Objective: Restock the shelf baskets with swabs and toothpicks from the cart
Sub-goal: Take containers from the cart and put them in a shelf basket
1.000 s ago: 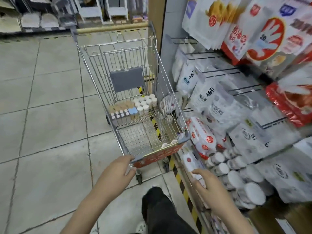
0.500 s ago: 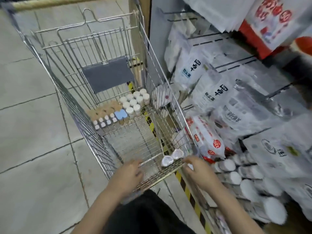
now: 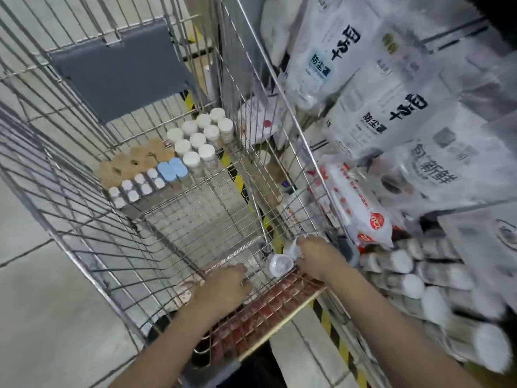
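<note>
Floor tiles show beneath my wire cart (image 3: 84, 175); right hand (image 3: 319, 261) pinches a clear container (image 3: 279, 265), left hand (image 3: 223, 287) grip curled, contents unclear.

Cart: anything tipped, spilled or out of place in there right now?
Mostly tidy: the white-capped jars stand upright in rows at the far end. Two small clear containers lie apart by the near end, at the right hand. No spill visible.

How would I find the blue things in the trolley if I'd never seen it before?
Look into the wire cart, at the far end of its floor where small containers stand packed together. Between the white-capped jars and the tan-topped ones sit two blue lids, the only blue tops there.
</note>
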A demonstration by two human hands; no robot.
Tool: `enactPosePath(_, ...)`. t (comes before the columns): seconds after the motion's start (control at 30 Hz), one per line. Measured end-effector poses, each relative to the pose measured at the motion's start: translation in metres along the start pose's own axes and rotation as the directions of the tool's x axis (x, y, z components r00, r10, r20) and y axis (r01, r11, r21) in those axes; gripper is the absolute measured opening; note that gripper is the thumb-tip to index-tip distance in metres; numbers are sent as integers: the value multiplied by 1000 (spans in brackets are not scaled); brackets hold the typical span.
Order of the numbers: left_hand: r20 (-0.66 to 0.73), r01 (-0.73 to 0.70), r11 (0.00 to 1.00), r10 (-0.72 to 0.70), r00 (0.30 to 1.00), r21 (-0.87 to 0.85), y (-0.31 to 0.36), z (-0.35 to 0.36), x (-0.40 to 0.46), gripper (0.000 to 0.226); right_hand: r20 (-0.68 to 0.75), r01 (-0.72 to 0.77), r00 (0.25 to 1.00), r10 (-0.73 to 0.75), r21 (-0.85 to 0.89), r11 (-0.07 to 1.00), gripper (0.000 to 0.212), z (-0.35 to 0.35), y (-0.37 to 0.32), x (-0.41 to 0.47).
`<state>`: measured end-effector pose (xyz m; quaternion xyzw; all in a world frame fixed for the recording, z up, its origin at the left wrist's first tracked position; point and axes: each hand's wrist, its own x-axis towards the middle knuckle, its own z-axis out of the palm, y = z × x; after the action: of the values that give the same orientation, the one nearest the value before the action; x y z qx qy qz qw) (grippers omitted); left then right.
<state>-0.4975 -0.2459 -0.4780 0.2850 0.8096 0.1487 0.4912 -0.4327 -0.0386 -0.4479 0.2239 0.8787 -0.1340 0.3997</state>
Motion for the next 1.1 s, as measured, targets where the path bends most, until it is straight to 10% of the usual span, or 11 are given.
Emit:
enactPosePath(0.8,-128,-57,948,17,992,-314,-13,41,90,54,123,63,992,4,-533,844,52,32,-2,74)
enactPosePath(0.97,-215,-24,911,-72,974,-412,-32,13,85,50,39,53,998,-42,-339,939,68,27,-6,76)
enactPosePath(1.1,-272,-68,869,-79,959,-490,-31,-11,78,38,-76,38,997,-25,177,984,67,19,-12,69)
